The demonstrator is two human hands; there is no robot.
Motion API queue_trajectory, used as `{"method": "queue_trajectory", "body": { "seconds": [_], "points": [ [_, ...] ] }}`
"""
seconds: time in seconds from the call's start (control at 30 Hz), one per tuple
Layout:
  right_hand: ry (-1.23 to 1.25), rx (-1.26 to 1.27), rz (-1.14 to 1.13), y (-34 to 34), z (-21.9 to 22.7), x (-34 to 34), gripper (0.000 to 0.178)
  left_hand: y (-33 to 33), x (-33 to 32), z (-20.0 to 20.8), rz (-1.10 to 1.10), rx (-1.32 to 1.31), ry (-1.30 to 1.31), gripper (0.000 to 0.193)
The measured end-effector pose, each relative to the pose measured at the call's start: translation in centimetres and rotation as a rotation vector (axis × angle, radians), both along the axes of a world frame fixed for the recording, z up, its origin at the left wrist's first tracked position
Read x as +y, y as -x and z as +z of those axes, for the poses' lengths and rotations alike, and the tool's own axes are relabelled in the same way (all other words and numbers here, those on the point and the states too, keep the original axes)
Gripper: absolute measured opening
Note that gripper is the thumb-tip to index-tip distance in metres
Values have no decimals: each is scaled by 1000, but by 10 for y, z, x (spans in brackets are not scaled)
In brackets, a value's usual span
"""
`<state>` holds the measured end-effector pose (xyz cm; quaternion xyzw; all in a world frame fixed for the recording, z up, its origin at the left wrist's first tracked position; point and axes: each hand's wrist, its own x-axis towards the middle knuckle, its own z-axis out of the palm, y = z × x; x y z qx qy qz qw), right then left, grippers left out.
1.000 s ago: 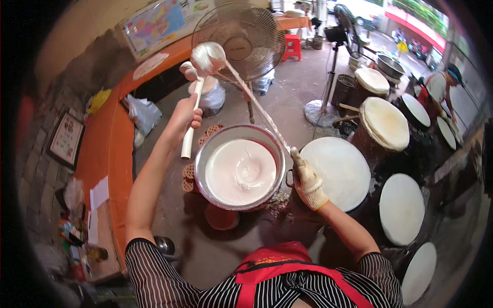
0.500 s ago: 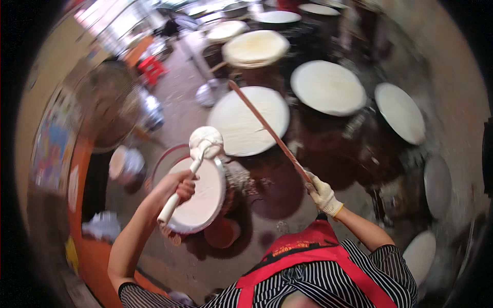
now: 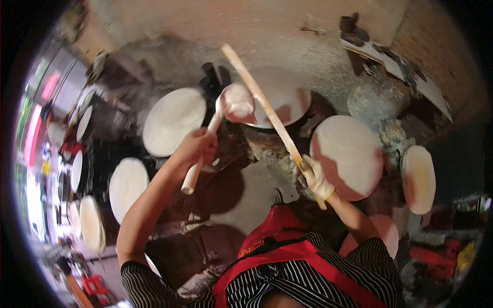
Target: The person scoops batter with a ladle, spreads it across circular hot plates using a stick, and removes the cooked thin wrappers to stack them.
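The left hand (image 3: pixel 201 146), bare and left of the frame's middle, is closed around the pale handle of a ladle (image 3: pixel 236 104), whose bowl, full of thick white batter, sits just above the centre. The right hand (image 3: pixel 316 177), in a cream glove right of centre, is wrapped around a long wooden stick (image 3: pixel 264 104); a short butt pokes out below the grip, and the long part slants to the upper middle, its far tip in front of the wall (image 3: pixel 231 25). The bowl's right edge meets the stick's outline; whether they touch I cannot tell. Both overlap the left side of the upper pale disc (image 3: pixel 290 92), whose right rim lies clear of them. The left forearm crosses the lower right edge of the upper-left disc (image 3: pixel 172 120) and runs close by the rim of the disc at middle left (image 3: pixel 127 185). The glove overlaps the lower left edge of the large right disc (image 3: pixel 349 149), while the small disc at far right (image 3: pixel 418 179) stands well apart from it. Between the two hands, grey floor (image 3: pixel 262 187) opens in the middle of the frame, reaching down to the red apron (image 3: pixel 272 231); the ladle's handle end hangs at the left of this gap, over dark ground.
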<state>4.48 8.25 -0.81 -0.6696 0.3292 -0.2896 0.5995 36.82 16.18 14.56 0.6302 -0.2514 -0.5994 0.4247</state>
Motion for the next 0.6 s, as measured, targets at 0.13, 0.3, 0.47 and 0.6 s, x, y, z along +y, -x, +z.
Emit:
{"method": "queue_trajectory", "body": {
  "seconds": [0.13, 0.3, 0.47, 0.6],
  "points": [
    [639, 208, -133, -13, 37, -83, 47, 17, -141, -12, -186, -843, 369, 27],
    [468, 415, -310, -7, 6, -150, 50, 56, -226, -14, -448, -1004, 382, 32],
    [-380, -183, -494, -5, -68, -141, 45, 60, -263, -81, -255, -568, 373, 32],
    [-186, 5, -647, -21, -95, -107, 39, 81, -299, -150, -116, -280, 267, 32]
  ]
}}
